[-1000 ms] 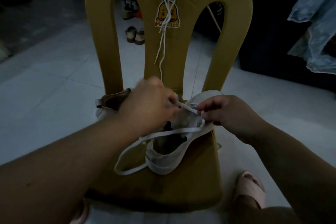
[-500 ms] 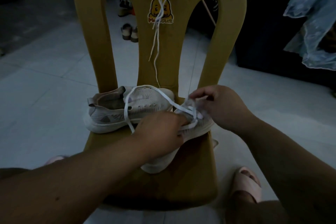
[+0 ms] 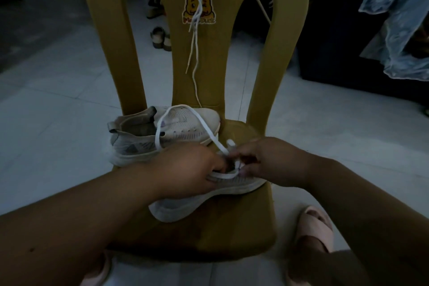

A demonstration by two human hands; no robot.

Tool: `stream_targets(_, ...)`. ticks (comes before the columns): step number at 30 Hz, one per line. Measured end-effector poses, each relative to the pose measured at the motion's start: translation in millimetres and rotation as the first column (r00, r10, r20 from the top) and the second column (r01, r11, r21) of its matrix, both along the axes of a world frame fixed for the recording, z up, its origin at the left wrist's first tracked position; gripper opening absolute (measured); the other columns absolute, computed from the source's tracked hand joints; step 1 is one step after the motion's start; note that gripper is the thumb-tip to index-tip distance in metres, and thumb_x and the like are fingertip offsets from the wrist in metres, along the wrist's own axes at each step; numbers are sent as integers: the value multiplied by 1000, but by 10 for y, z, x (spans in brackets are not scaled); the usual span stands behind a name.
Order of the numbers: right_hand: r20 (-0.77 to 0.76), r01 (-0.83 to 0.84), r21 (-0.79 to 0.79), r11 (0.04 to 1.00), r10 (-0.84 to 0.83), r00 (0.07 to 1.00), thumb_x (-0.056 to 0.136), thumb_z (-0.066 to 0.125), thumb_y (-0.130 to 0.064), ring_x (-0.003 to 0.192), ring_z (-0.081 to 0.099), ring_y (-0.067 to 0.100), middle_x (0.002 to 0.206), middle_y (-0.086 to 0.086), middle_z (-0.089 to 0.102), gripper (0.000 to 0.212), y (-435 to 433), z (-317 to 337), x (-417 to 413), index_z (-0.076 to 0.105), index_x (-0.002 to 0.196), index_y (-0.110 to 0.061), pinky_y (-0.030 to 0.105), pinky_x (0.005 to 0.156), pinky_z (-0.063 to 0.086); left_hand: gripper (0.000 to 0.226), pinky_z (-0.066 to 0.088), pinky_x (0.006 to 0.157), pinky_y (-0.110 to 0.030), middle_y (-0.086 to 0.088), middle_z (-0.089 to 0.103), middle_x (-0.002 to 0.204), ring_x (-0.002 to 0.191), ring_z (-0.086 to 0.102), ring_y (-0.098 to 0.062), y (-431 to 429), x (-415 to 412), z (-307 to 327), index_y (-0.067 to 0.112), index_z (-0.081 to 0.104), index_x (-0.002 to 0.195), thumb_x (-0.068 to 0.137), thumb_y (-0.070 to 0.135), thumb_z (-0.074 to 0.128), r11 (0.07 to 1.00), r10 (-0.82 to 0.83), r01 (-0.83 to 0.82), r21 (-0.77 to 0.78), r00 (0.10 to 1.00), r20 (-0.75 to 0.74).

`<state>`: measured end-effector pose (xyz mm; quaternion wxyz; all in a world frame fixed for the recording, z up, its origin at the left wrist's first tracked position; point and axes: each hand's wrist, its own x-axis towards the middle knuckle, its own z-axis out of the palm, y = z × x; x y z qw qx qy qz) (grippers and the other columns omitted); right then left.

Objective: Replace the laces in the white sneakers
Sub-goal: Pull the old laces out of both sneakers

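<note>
Two white mesh sneakers sit on the yellow chair (image 3: 232, 227) seat: the near sneaker (image 3: 185, 204) under both hands, the far sneaker (image 3: 185, 125) behind it. One flat white lace (image 3: 204, 127) loops across the far sneaker. The left hand (image 3: 185, 169) and right hand (image 3: 274, 162) each pinch it in their grip.

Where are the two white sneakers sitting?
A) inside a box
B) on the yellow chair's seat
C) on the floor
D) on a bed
B: the far sneaker and the near sneaker both rest on the yellow chair's seat, the near one under the left hand and right hand, which pinch the white lace.
</note>
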<state>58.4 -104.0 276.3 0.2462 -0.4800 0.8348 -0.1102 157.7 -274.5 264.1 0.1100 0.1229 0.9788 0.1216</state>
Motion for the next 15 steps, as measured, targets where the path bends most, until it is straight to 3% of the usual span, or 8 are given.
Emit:
stream_targets(5,-121,10,-18,1000,-12,993,86,66,-33,68,49,1,78,-13,58,9,-12,-36,-29,69,90,-25,23,65,42,38,46,68,-24,11,67,106,88,60,-6,-12,17,-13,39,57,123,86,43,60,999,13,-13,47,1000,-10)
stream_targets(8,-27,234,-163,959,-241,970,89,62,-31,72,52,0,78,-13,59,6,-2,-59,-47,66,85,-28,13,61,37,35,50,72,-30,10,67,103,84,59,-6,-31,9,-34,37,58,122,87,44,59,991,88,-88,105,996,5)
stream_targets(10,197,558,-316,768,-522,830,91,60,-27,77,55,2,81,-12,60,10,-2,-72,-76,62,81,-29,17,66,42,26,49,70,-29,8,67,96,79,57,-5,-71,4,-47,33,63,113,88,40,59,983,137,-137,126,991,5)
stream_targets(11,302,672,-354,650,-601,740,91,59,-26,80,57,7,82,-9,61,12,-6,-89,-97,62,80,-28,22,68,44,22,49,69,-29,8,67,95,78,57,-5,-89,2,-56,32,64,108,88,40,59,981,144,-145,128,989,12)
stream_targets(12,313,705,-367,606,-633,707,92,58,-26,83,57,11,84,-7,61,11,-12,-97,-106,61,81,-28,25,69,45,20,50,70,-30,8,67,94,78,57,-5,-101,5,-57,32,65,106,88,40,60,981,142,-143,133,990,21)
stream_targets(14,116,587,-381,714,-593,797,92,57,-23,93,54,10,93,-9,59,7,-18,-93,-100,60,87,-27,22,73,42,23,51,71,-31,10,68,97,79,58,-3,-102,16,-52,35,65,108,87,42,60,981,121,-124,146,992,31)
stream_targets(15,13,467,-379,799,-500,866,91,58,-20,103,49,6,104,-11,56,10,-19,-81,-88,62,93,-28,20,82,39,25,50,70,-28,12,68,100,79,56,-1,-96,24,-50,37,65,111,87,42,60,983,109,-112,145,994,25)
